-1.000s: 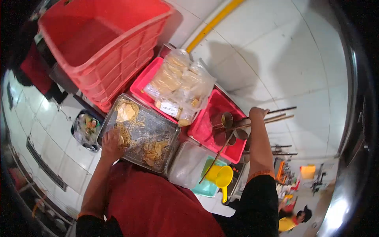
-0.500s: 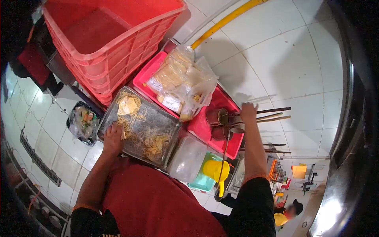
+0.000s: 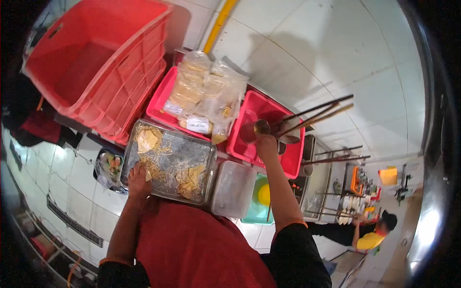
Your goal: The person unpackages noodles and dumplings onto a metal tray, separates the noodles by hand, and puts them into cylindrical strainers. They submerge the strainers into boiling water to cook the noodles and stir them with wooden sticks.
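My left hand (image 3: 139,180) rests on the metal tray (image 3: 189,129) at its lower left, fingers curled at a pale, flat, dough-like piece (image 3: 148,176). Loose noodles (image 3: 156,161) lie beside it, under and around another pale sheet (image 3: 147,140). A heap of yellowish strips (image 3: 190,180) sits at the tray's right. My right hand (image 3: 267,145) is in over the pink bin (image 3: 240,150), fingers closed beside a metal cup (image 3: 249,132); what they grip is hidden. Long wooden handles (image 3: 317,115) stick out of the bin next to this hand.
Bagged noodles (image 3: 192,89) fill a pink tray behind the metal one. A large red crate (image 3: 120,62) stands at upper left. A translucent box (image 3: 234,188) and a green basin (image 3: 260,192) with a yellow dipper (image 3: 264,195) sit nearer. Another person (image 3: 370,237) stands far right.
My right hand has moved left and down from beside the wooden handles to the metal cup. My left hand stays at the noodles. The view has shifted, showing more of the other person.
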The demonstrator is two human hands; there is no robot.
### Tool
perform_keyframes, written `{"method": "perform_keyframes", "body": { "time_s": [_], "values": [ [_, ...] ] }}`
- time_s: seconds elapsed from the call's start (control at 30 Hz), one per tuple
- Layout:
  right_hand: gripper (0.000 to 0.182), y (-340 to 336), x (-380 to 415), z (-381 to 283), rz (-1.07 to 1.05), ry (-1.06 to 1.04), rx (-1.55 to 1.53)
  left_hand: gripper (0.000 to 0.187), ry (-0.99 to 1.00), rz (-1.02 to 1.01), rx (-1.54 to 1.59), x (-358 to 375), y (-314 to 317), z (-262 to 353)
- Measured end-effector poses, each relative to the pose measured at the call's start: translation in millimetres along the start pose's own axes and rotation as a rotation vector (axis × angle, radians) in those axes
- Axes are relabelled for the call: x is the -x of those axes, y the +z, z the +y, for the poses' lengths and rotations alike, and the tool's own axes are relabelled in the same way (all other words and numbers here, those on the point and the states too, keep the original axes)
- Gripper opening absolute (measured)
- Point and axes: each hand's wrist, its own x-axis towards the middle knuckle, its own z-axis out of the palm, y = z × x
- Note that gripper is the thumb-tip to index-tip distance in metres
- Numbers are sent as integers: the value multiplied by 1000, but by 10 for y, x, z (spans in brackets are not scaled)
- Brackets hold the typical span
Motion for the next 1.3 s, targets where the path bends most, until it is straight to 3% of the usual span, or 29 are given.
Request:
{"method": "perform_keyframes", "body": {
  "time_s": [0.3, 0.4, 0.67, 0.7, 0.93, 1.13, 1.3],
  "values": [
    [17, -205, 359, 39, 51, -150, -43, 69, 28, -2, -34, -27, 142, -87],
    [15, -497, 380, -112, -15, 31, -23, 68, 37, 15, -46, -36, 108, -15],
    [17, -1, 251, 96, -122, 218, -10, 70, 26, 19, -110, -12, 156, -12],
    [17, -10, 194, 101, -162, 241, -12, 70, -46, -23, -126, -25, 121, 44],
    [16, 66, 164, 178, -19, 206, -135, 64, 98, 85, -82, 14, 239, -121],
    [15, -42, 303, 270, -108, 203, -128, 63, 73, 56, -56, 10, 186, -57],
    [28, -225, 286, 191, -129, 238, -168, 67, 204, 91, -77, -16, 211, -127]
  ]
}}
